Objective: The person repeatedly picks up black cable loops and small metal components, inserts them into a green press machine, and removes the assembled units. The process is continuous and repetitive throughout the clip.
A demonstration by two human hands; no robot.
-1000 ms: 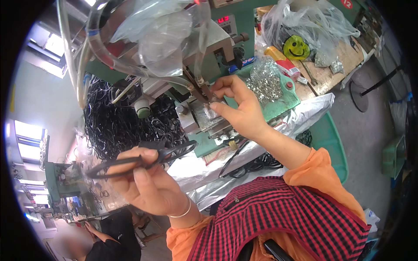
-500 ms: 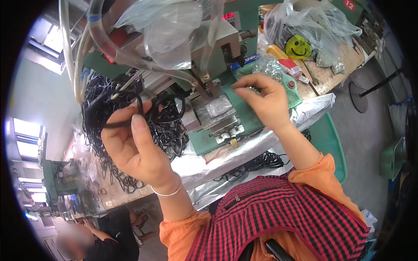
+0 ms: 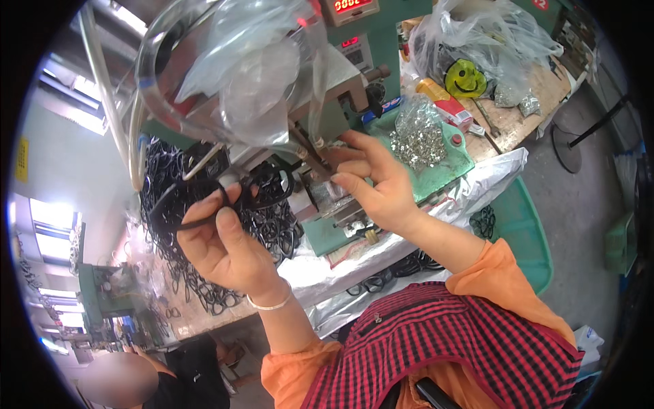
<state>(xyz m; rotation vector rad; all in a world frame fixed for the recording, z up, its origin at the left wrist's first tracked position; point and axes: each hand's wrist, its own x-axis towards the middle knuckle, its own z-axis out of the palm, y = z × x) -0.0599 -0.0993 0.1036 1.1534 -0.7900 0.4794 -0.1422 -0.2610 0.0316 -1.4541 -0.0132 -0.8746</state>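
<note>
In my left hand (image 3: pixel 228 245), thumb and fingers pinch a black glasses frame (image 3: pixel 272 199), held up at the left of the bench machine (image 3: pixel 327 228). The frame's rims reach toward the machine's metal fixture. My right hand (image 3: pixel 378 180) is at the machine's working head, fingers curled with the thumb near the metal jaws (image 3: pixel 315 163). Whatever those fingertips hold, if anything, is hidden. Beneath and behind the left hand lies a big heap of black glasses frames (image 3: pixel 272 235).
Clear tubes (image 3: pixel 139 88) and a plastic bag (image 3: pixel 255 75) hang before the machine. A bag of small metal parts (image 3: pixel 419 140) rests on a green tray (image 3: pixel 453 163). A green bin (image 3: pixel 524 232) stands at right. Another person (image 3: pixel 194 368) sits at lower left.
My right hand has moved left and down from above the tray side to the machine's jaws. My left hand still holds the glasses frame, slightly lower in view. The view has shifted a little.
</note>
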